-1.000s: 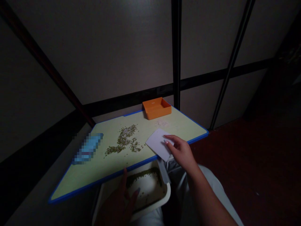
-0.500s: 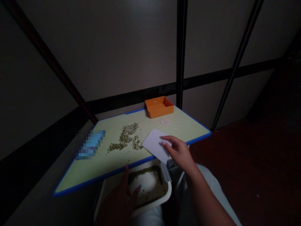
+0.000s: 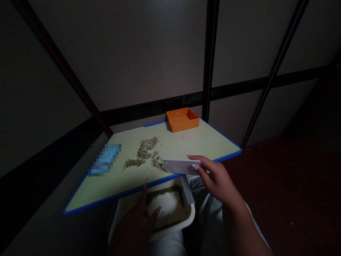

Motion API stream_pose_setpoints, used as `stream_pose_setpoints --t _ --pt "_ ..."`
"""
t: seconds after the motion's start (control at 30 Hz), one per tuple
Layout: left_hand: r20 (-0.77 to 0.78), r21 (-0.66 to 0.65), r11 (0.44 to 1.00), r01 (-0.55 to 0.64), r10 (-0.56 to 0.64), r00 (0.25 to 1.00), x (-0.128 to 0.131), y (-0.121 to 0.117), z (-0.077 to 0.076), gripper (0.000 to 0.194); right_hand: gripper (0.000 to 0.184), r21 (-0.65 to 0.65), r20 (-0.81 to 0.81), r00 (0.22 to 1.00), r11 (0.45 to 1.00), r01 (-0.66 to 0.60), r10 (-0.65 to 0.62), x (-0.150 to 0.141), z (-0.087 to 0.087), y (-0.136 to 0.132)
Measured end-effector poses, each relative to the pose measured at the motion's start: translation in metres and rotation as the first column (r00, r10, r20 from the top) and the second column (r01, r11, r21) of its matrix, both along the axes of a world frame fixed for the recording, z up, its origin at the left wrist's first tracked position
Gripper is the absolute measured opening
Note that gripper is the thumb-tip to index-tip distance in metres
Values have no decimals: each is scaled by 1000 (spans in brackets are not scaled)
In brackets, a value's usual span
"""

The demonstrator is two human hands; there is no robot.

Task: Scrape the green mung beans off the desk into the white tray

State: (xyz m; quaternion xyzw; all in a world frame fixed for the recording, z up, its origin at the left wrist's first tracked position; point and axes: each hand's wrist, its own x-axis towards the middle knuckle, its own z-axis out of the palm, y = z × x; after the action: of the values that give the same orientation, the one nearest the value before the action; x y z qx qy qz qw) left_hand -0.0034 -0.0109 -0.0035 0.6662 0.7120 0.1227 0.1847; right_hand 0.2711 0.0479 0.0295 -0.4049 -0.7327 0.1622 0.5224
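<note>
Thumb and fingers of the right hand [image 3: 217,179] pinch a white card [image 3: 179,167] by its end, holding it tilted up on its long side over the near edge of the desk [image 3: 213,144]; whether the card's lower side touches the surface is hard to tell. Its far end points left from the hand, just beside a loose scatter of small green-brown bits [image 3: 145,149]. Lower and to the left, the left hand [image 3: 134,217] lies in shadow over a white tub [image 3: 190,216], its thumb and forefinger spread apart, the forefinger's tip by the desk's blue edging [image 3: 117,195]. Its other fingers are too dark to make out, and I cannot tell whether it touches the tub. More green bits [image 3: 166,191] line the tub's inner wall, to the right of that hand. Beyond the right hand, a pale patch [image 3: 188,137] marks the desk in front of an orange tray [image 3: 185,125], which sits near the back. Well to the left of the card, past the scatter, lies a blue packet [image 3: 108,156], its face blurred. Light trousers [image 3: 209,211] show below the right hand.
</note>
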Motion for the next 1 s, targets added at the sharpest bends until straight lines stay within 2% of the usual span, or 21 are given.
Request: stream_pose_setpoints --t 0.13,0.2,0.27,0.33,0.47,0.7,1.0 --pt "10 41 999 -4 4 1000 1 -1 0 79 33 146 142 981 977 -155 135 -18 6 -9" --pt "17 61 998 -5 4 1000 1 -1 0 78 35 175 210 964 964 -201 163 -27 7 -12" --pt "25 68 998 3 -4 1000 0 -1 1 78 34 136 273 942 962 -237 194 -33 9 -15" --pt "33 61 998 16 -18 999 -1 1 1 76 33 43 339 914 967 -252 223 -36 12 -18" --pt "44 31 999 31 -33 999 -5 4 0 73 33 -99 469 856 977 -191 215 -37 16 -19" --pt "35 -14 1000 28 -27 999 -8 5 -3 83 32 -94 570 814 993 -67 109 -36 11 -14" --pt "22 25 1000 -15 14 1000 6 -2 6 79 37 -136 649 759 989 54 47 -31 21 -16"
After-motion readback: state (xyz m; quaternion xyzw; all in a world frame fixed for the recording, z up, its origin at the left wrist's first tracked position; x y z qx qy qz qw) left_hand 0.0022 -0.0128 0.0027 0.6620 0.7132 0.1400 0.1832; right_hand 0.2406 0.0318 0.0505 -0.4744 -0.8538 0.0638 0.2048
